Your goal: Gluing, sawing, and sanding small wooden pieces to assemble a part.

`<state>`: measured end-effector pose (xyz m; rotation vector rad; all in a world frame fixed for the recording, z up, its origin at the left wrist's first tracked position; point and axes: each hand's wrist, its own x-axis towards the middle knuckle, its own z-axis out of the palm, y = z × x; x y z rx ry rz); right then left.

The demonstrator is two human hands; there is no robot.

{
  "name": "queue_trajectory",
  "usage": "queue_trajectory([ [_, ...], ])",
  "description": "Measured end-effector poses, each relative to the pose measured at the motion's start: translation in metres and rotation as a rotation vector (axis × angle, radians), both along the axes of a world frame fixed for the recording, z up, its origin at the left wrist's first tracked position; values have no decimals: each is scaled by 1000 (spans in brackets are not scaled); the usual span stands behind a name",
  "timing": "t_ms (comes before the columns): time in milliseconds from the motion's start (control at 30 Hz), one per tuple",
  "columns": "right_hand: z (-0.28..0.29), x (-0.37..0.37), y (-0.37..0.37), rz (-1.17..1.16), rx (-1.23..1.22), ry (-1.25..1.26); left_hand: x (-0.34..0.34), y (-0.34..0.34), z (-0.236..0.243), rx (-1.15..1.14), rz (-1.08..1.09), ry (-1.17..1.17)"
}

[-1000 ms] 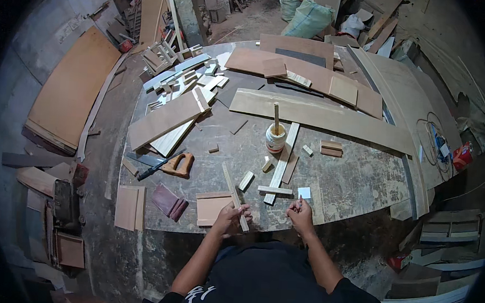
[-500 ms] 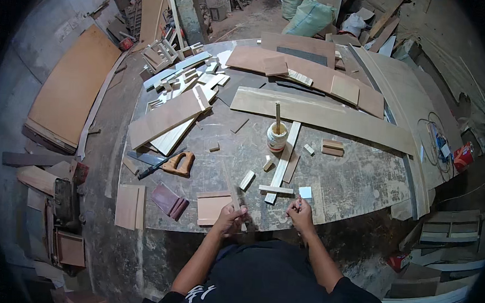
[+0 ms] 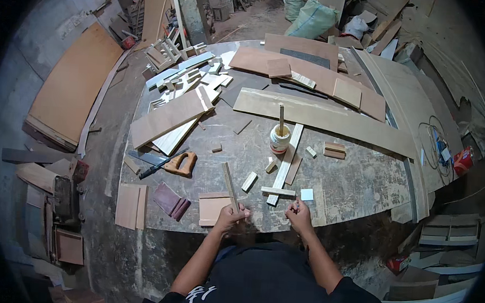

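Compared with the preceding frame, we find the wooden strip [image 3: 229, 184] changed from a blur to a clear outline, its near end no longer showing below the left hand [image 3: 230, 218]; the whole view has shifted slightly. We note first the tabletop [image 3: 357, 183], with the long board [image 3: 322, 122] lying across its far half. Nearer us, the strip slants up from the left hand at the front edge, beside a flat panel [image 3: 212, 209]. We judge it light and stiff, dry rather than slippery, and apt to snap or splinter only if bent hard; a hold near mid-length should balance it best, whereas the present hold, fingers closed about its near end, leaves most of its length free. We see the right hand [image 3: 299, 216] with thumb and forefinger drawn together, just short of a pale square [image 3: 306, 194]; whether anything thin lies between them we cannot tell. Among containers, we mark a bulging green sack [image 3: 312, 21] beyond the tabletop, contents hidden, and a smaller jar [image 3: 279, 145], open and upright, with yellowish residue about its mouth and a stick [image 3: 281, 116] standing in it.
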<state>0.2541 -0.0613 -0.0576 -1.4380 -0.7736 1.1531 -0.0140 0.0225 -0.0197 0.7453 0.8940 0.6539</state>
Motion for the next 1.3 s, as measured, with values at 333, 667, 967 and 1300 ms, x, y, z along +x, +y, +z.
queue_trajectory([
  [333,22,-34,33,412,-142,-588,-20,-4,-1,-24,30,99],
  [667,22,-61,54,589,-228,-812,-58,-23,3,-62,162,140],
  [967,27,-78,63,584,-89,-968,-86,-35,-2,-38,176,182],
  [1300,38,-125,60,495,102,-1093,-124,-48,15,36,305,295],
])
